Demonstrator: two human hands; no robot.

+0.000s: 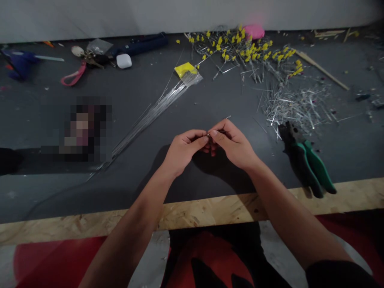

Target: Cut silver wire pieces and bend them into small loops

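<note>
Over the dark tabletop, my left hand (187, 150) and my right hand (232, 144) meet fingertip to fingertip. Both are closed in a pinch on a short thin wire (208, 135), mostly hidden by the fingers. What looks like its twisted end shows just above my right hand. To the right of that hand lie pliers (306, 156) with green and black handles, jaws pointing away from me. Beyond the pliers spreads a heap of short metal wires (295, 106). A bundle of long straight wires (153, 110) lies slantwise left of my left hand.
Yellow-tipped wire stems (240, 48) pile up at the back, beside a pink lump (254, 31). A wooden stick (324, 70), a white earbud case (124, 61), keys (93, 59) and a blue glue gun (22, 62) lie around. A raw board edge (207, 210) runs along the front.
</note>
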